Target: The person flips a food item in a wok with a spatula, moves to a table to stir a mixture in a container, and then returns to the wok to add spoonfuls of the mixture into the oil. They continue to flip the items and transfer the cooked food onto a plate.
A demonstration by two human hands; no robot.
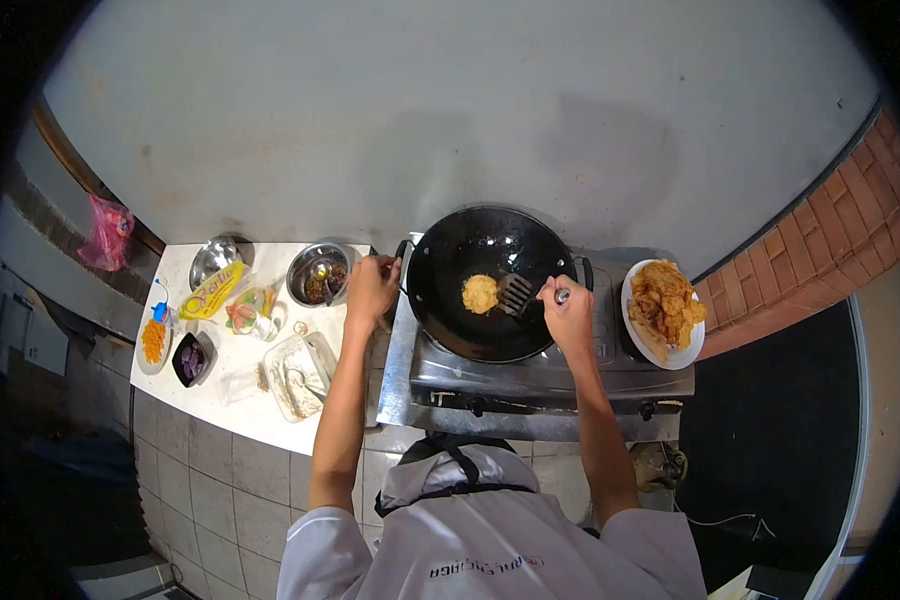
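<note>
A black wok [470, 335] sits on the gas stove, with a round golden fritter [480, 294] in its middle. My right hand [568, 308] is closed around the handle of a slotted spatula [515, 293], whose head lies in the wok against the fritter's right side. At the wok's left side my left hand [374, 284] is closed on the loop handle [402, 262]. Right of the wok, a white plate [685, 354] holds a pile of fried food [667, 305].
The white side table [260, 420] bears a steel bowl [292, 280] with a dark mixture, an empty-looking bowl [208, 262], a yellow packet [210, 292], a glass container [295, 385], a black bowl [189, 360] and a carrot plate [153, 342]. A brick ledge [800, 250] stands right.
</note>
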